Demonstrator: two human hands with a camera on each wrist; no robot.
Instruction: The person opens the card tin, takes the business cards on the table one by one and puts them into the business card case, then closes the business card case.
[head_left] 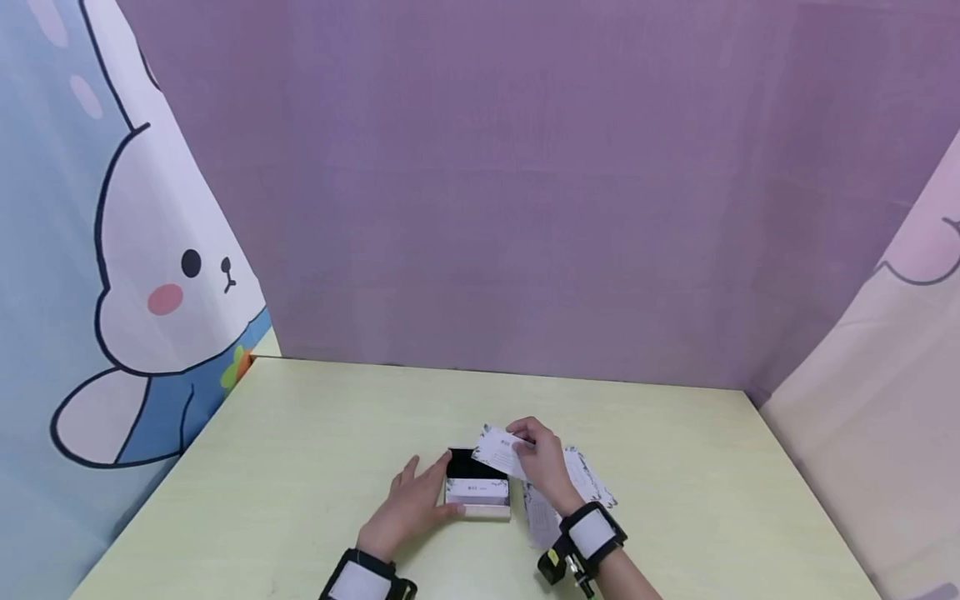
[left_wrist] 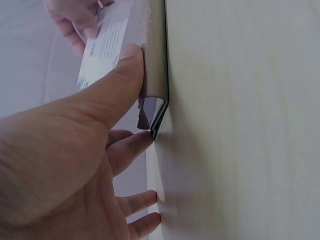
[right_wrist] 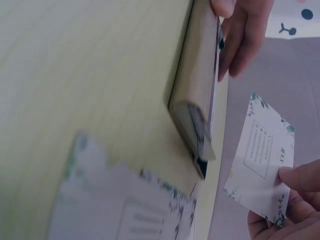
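Here, a small open box (head_left: 477, 487) sits on the pale green table (head_left: 300, 433), close to the near edge and about midway between the left and right edges. The inside of the box looks black, and its front wall is light. The left hand (head_left: 408, 500) rests on the table right at the left side of the box, with its thumb pressing the box wall and its fingers spread out straight. The right hand (head_left: 543, 467) pinches a white card (head_left: 498, 450) with leafy corners and holds it tilted just above the far right part of the box. More cards (head_left: 577, 492) like it lie in a loose pile on the table just to the right of the box, partly under the right wrist. Both wrists wear black bands (head_left: 592, 533) with a white patch.
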